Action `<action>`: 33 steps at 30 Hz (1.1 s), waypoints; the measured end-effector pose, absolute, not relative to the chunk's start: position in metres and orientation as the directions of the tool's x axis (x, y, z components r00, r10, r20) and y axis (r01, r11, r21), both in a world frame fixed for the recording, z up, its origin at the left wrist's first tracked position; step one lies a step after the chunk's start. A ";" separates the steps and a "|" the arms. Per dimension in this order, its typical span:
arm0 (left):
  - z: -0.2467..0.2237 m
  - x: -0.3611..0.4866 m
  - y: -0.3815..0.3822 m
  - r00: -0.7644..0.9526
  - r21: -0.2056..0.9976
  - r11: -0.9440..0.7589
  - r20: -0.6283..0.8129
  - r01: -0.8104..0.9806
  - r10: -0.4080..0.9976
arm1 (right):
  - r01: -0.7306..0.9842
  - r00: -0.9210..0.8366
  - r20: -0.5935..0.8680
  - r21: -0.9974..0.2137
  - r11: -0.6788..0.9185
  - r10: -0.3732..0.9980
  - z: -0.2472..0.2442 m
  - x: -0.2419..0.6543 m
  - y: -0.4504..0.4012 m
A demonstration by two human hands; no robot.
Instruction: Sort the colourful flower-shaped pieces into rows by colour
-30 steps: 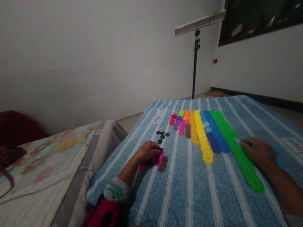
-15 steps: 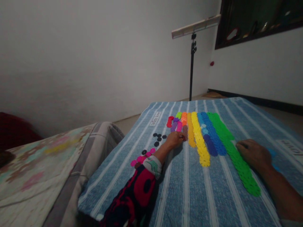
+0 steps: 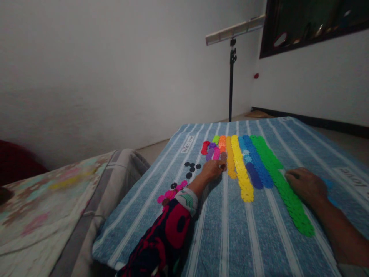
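My left hand (image 3: 212, 169) pinches what looks like a small brown disc at the near end of a short row of overlapping brown discs (image 3: 223, 156). Its fingers are closed and partly cover the piece. Right of it lie an amber row (image 3: 230, 161), a long yellow row (image 3: 243, 177), a dark blue group (image 3: 254, 176), a blue row (image 3: 265, 173) and a long green row (image 3: 288, 200). My right hand (image 3: 307, 184) rests beside the green row with curled fingers. Whatever it may hold is hidden.
Loose black discs (image 3: 191, 165) and pink discs (image 3: 178, 187) lie left of my left forearm. Light blue discs (image 3: 331, 184) show behind my right hand. A striped blue cloth (image 3: 210, 238) covers the surface. Past it stands a lamp stand (image 3: 231, 88); a patterned cover (image 3: 52, 200) lies left.
The view has shifted slightly. My left fingertips have come down at the near end of the brown row with the small disc. My right hand stays beside the green row.
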State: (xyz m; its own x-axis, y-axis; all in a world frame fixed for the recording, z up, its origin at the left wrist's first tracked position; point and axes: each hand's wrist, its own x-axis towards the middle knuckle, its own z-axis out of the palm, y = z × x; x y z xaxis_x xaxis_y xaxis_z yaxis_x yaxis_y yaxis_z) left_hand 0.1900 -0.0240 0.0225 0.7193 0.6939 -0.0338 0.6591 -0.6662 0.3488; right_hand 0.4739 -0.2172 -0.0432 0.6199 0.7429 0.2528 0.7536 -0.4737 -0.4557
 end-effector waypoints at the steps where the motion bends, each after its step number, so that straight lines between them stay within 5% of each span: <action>1: 0.023 0.187 -0.024 0.714 0.342 -0.665 -0.028 0.664 0.699 | 0.751 0.623 0.253 -0.458 -0.475 0.740 -0.044 0.474 -0.217; 9: 0.031 0.138 -0.018 0.642 0.323 -0.599 -0.037 0.733 0.766 | 0.758 0.619 0.244 -0.436 -0.485 0.746 -0.042 0.474 -0.218; 20: 0.058 0.054 -0.051 0.661 0.427 -0.514 -0.362 0.744 0.657 | 0.746 0.639 0.172 -0.377 -0.549 0.750 -0.035 0.471 -0.222; 33: 0.060 0.059 -0.071 0.694 0.468 -0.525 -0.348 0.711 0.630 | 0.743 0.641 0.195 -0.402 -0.535 0.742 -0.039 0.474 -0.221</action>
State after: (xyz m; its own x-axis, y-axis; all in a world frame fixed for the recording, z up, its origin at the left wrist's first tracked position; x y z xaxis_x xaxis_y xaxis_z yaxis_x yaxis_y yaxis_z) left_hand 0.0593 -0.0715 0.0603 0.6943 0.6299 -0.3480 0.7109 -0.5251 0.4679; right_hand 0.4741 -0.2212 -0.0389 0.6408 0.7425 0.1952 0.7427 -0.5353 -0.4023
